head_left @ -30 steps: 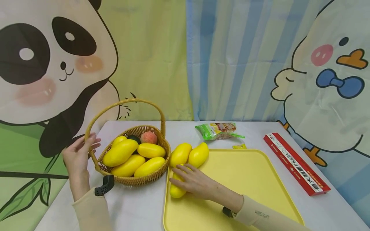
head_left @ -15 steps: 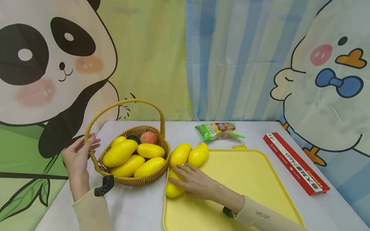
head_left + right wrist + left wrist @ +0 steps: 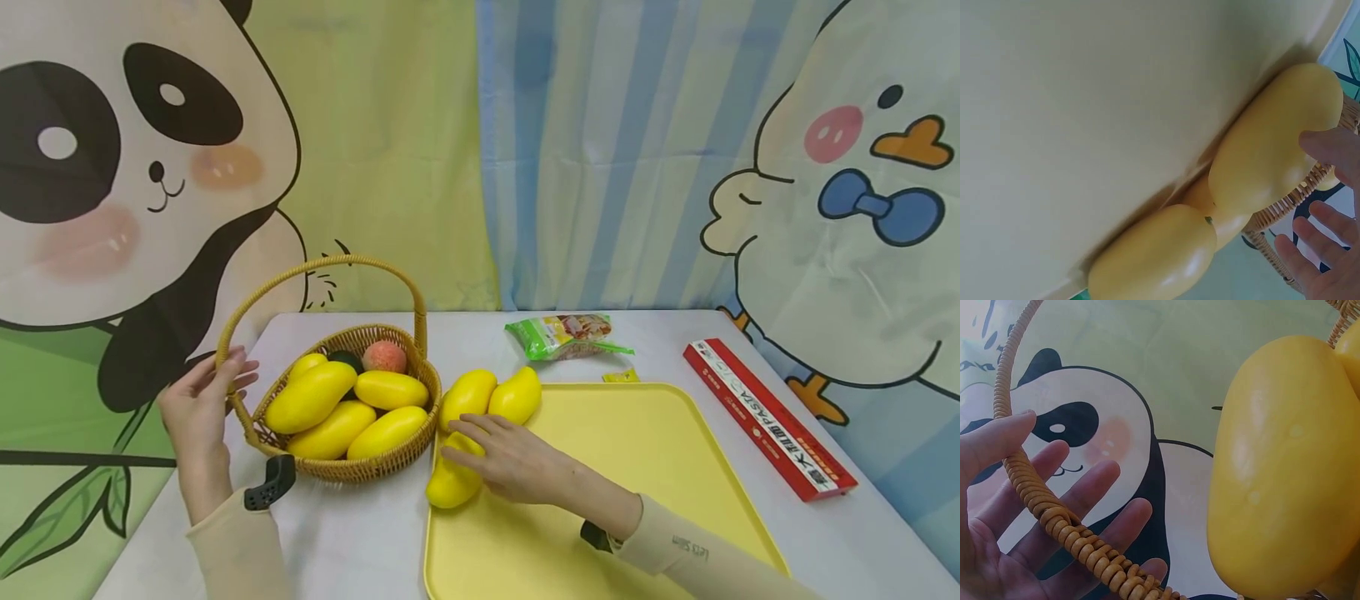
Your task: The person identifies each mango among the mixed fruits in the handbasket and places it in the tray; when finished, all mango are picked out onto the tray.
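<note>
My left hand (image 3: 201,400) holds the handle (image 3: 1079,540) of a wicker basket (image 3: 360,472) loosely, thumb on the near side and the other fingers spread behind it. Several yellow mangoes (image 3: 311,397), a pinkish peach (image 3: 385,357) and a dark round fruit (image 3: 346,360) lie in the basket. Over the left part of a yellow tray (image 3: 622,467), my right hand (image 3: 517,462) reaches above a mango (image 3: 452,485). In the right wrist view the thumb (image 3: 1319,144) overlaps this mango's side, while the other fingers stand away from it. Two more mangoes (image 3: 468,398) sit just beyond.
Behind the tray lies a green-ended food packet (image 3: 572,336), with a small yellow sachet (image 3: 620,377) nearer the tray's rim. A long red pasta box (image 3: 768,418) lies on the white table to the right. The basket stands close against the tray's left edge.
The mango at my right hand has shifted left to the tray's edge. Since then my right hand has drawn slightly right, uncovering more of it. My left hand stays at the handle.
</note>
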`<state>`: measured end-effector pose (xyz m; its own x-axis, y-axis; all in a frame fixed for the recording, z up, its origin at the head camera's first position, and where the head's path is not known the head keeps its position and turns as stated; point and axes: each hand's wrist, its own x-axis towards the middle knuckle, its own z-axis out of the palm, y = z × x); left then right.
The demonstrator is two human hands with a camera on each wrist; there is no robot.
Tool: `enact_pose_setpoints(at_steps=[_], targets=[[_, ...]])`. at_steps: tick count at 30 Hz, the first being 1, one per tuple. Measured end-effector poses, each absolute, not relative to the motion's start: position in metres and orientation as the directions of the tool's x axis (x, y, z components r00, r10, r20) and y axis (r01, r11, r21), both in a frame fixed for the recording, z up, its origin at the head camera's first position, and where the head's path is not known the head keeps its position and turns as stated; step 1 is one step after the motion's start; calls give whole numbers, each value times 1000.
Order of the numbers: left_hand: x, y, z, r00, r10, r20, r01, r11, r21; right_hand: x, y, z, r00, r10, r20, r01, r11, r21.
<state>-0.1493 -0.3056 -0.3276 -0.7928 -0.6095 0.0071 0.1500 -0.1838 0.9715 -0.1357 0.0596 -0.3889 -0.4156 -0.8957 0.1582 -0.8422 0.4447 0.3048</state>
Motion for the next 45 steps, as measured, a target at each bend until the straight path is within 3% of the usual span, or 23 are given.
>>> enact_pose_setpoints(at_steps=[21, 30, 39, 45], targets=[[-149, -306, -327, -793, -610, 14, 173, -204, 964, -159, 44, -370, -401, -883, 243, -877, 447, 176], [-149, -307, -327, -793, -610, 9, 163, -198, 967, -171, 24, -362, -462, -840, 284, -878, 479, -12], [-149, -307, -328, -795, -607, 15, 164, -191, 968, -183, 5, -357, -470, -829, 305, -875, 484, -33], [-150, -307, -328, -795, -607, 5, 152, -191, 970, -188, -6, -354, -517, -816, 260, -852, 520, -62]])
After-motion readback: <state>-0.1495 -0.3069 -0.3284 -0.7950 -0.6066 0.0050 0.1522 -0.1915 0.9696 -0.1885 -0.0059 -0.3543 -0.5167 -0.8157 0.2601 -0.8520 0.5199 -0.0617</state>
